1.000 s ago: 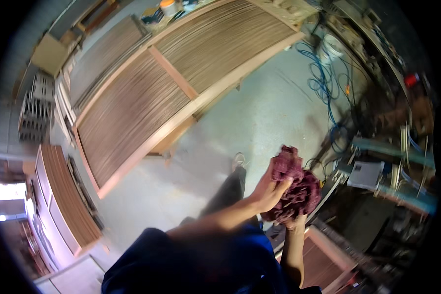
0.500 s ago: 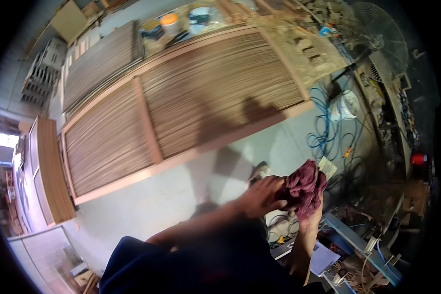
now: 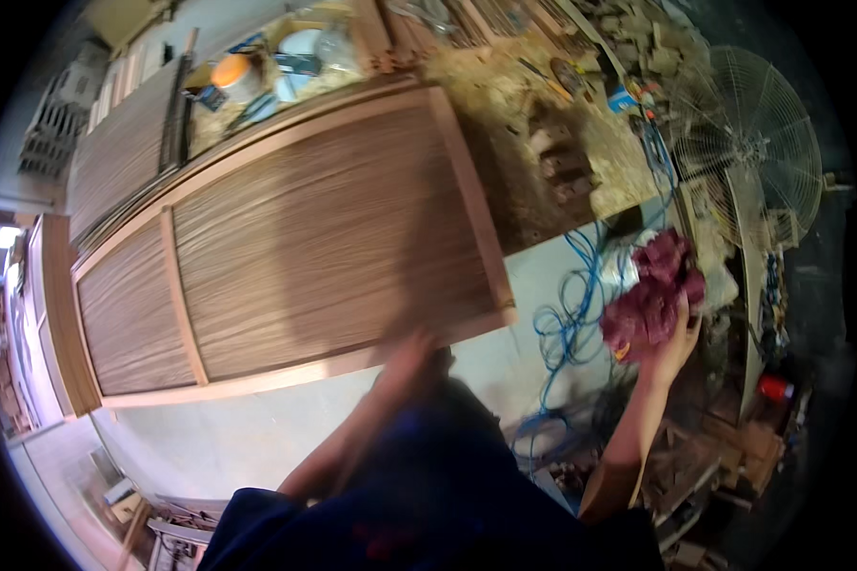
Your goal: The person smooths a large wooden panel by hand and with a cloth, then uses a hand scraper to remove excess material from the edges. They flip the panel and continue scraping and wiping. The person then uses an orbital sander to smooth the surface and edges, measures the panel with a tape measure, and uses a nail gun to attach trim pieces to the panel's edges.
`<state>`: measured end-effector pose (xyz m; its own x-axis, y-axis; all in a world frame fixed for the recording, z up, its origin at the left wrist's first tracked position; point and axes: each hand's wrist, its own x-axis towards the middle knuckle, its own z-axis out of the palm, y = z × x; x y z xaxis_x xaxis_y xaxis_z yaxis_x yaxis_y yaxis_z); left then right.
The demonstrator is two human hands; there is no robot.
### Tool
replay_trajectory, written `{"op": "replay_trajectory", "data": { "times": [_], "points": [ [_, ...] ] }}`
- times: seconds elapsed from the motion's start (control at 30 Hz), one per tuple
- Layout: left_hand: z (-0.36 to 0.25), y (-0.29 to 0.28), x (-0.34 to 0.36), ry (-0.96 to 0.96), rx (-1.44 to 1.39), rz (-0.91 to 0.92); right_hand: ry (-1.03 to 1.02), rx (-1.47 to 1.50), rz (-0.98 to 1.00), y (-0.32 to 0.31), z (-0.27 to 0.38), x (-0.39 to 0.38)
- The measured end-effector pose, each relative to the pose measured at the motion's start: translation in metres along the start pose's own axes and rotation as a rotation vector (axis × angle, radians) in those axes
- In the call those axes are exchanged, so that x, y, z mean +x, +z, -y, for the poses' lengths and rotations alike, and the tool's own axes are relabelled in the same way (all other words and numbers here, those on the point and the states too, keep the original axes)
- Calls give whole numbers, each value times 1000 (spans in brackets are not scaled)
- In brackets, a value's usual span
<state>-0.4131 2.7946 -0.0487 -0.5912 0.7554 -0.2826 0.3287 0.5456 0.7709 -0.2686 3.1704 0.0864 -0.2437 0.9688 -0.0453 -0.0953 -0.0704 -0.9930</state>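
My right hand [image 3: 674,344] grips a crumpled maroon cloth [image 3: 652,303], raised out to the right over the coils of blue hose. Smeared by motion, my left hand [image 3: 414,360] is by the front edge of a large framed wooden panel [image 3: 314,228]; its fingers cannot be made out, nor whether it touches the frame. The panel lies flat, with a striped brown face, a paler frame and one crossbar. Shadows fall across its right part.
A blue hose [image 3: 571,319] lies coiled on the floor. A large wire-caged fan [image 3: 747,147] stands at the right. Behind the panel are a white tub with an orange lid [image 3: 235,76] and a dusty board [image 3: 505,105] bearing wood blocks. Stacked panels [image 3: 67,314] stand at left.
My hands have come apart: the right has swung out to the right and forward with the cloth, the left has let go of it and moved left toward the panel. The view has shifted too.
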Motion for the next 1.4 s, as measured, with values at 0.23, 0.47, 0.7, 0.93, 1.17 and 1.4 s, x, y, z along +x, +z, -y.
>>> {"op": "replay_trajectory", "data": {
  "times": [0.23,0.47,0.7,0.93,1.17,1.4],
  "points": [
    [-32,-13,89,-204,-67,-79,-518,-603,264,115,-57,210],
    [-54,-28,92,-516,-93,-396,-645,-1186,324,164,-214,401],
    [-159,-148,121,76,-246,-1113,-575,-1422,802,153,-264,484],
    [-265,-219,91,549,216,-1174,-689,-1212,901,186,-250,417],
    [-263,-185,27,602,133,-1193,-1086,-139,833,232,-288,262],
    [-255,-185,-209,589,485,-1383,-850,-611,1345,78,-176,56]
  ]
}}
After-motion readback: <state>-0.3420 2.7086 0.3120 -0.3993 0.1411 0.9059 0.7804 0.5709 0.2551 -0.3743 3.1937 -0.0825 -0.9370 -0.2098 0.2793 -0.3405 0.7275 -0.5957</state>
